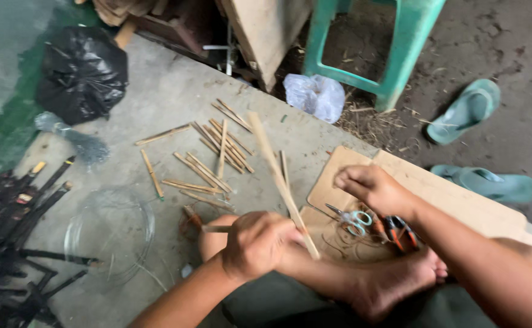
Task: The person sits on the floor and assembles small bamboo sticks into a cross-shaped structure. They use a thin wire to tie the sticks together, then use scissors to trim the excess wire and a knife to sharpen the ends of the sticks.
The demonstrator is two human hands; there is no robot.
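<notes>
Left hand [257, 243] clamped on bamboo strip [278, 176], angled up for working; right hand [369, 185] closed, contents unclear, above scissors [354, 220]

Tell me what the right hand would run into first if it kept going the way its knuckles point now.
The right hand points left, toward the long bamboo strip that the left hand holds up. That strip would probably be met first, though depth is unclear; if the hand passed it, the scattered bamboo sticks lie beyond.

Concrete floor [175, 91] carries scattered bamboo sticks [208, 155], wire coil [111, 228], black bag [81, 73] far left, cardboard sheet [460, 203] right.
</notes>
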